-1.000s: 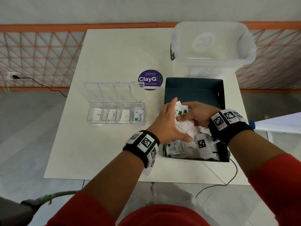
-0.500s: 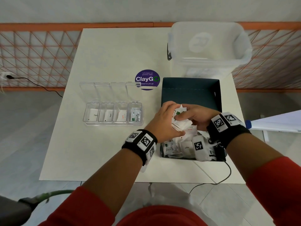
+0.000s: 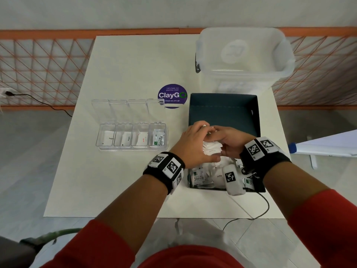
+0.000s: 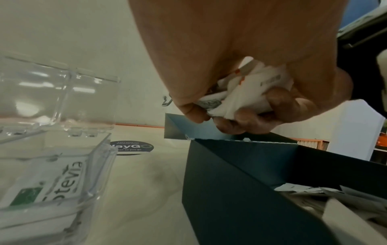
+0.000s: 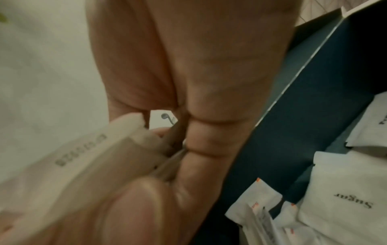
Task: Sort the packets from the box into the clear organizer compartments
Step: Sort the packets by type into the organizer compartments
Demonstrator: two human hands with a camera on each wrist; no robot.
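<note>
Both hands, left hand (image 3: 193,146) and right hand (image 3: 229,141), around a white packet stack (image 3: 211,147) over the dark box (image 3: 224,107).

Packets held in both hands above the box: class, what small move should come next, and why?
Probably pull one packet free with the left hand and carry it to its matching compartment. Both hands grip a mixed bunch of packets above the box; the right hand can hold the rest. The organizer stands open, each compartment holding a packet.
</note>
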